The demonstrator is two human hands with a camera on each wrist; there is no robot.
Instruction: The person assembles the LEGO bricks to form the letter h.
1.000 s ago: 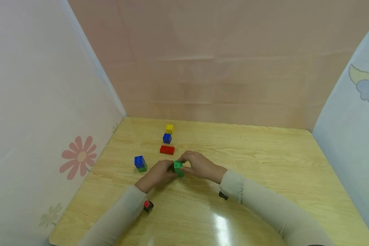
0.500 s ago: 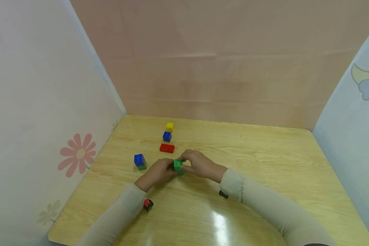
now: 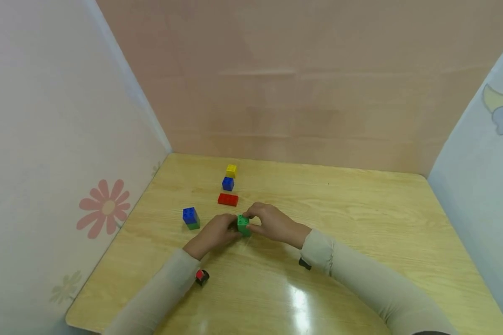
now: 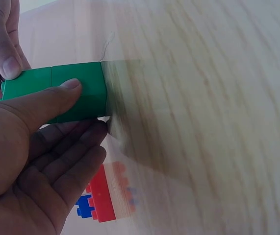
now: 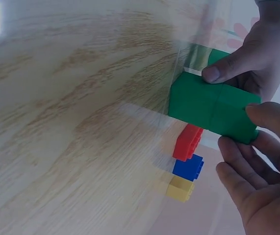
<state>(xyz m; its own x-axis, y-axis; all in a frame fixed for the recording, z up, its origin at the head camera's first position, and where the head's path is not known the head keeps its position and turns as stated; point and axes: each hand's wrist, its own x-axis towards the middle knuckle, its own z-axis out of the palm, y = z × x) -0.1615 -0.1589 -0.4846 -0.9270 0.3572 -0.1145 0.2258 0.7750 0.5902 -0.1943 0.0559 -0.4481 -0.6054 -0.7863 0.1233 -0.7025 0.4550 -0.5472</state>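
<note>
Two green toy bricks (image 3: 243,225), one stacked on the other, stand upright on the table between both hands. In the left wrist view the left hand (image 3: 215,235) holds the lower green brick (image 4: 88,105), thumb on its near face and fingers behind. The right hand (image 3: 274,225) pinches the upper green brick (image 5: 235,115) between thumb and fingers. A thin seam runs between the two bricks in both wrist views. Left of the hands stands a blue brick (image 3: 190,215) on top of another green brick (image 3: 193,226).
Behind the hands, a long red brick (image 3: 228,199), a blue brick (image 3: 228,184) and a yellow brick (image 3: 231,170) line up on the wooden table (image 3: 360,223). A small black and red object (image 3: 201,277) lies by the left sleeve. Walls border the back and sides.
The head view has shifted slightly, so the table sits a little higher in it. Both hands keep their grip on the green bricks, which stay in place.
</note>
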